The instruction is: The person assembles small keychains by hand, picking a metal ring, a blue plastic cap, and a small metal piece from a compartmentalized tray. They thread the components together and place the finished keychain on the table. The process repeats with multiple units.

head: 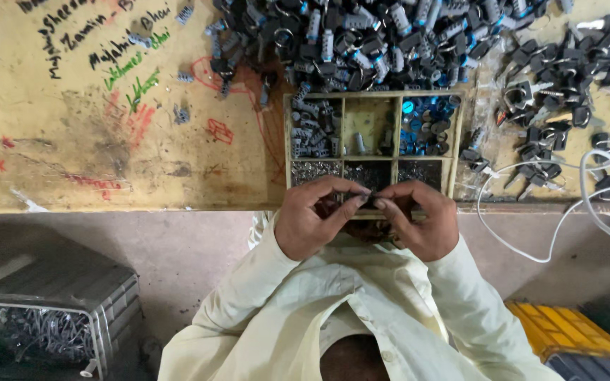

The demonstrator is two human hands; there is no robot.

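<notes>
Now both hands (368, 215) pinch small dark part (366, 200).

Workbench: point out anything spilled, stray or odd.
A few grey parts lie scattered on the bench, away from the main pile and the divided tray. The bench is scribbled and stained. Both hands pinch a small dark part.

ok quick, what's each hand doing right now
left hand: closed, fingertips pinching a small dark part in front of the compartment tray
right hand: closed, pinching the same small dark part from the other side
</notes>
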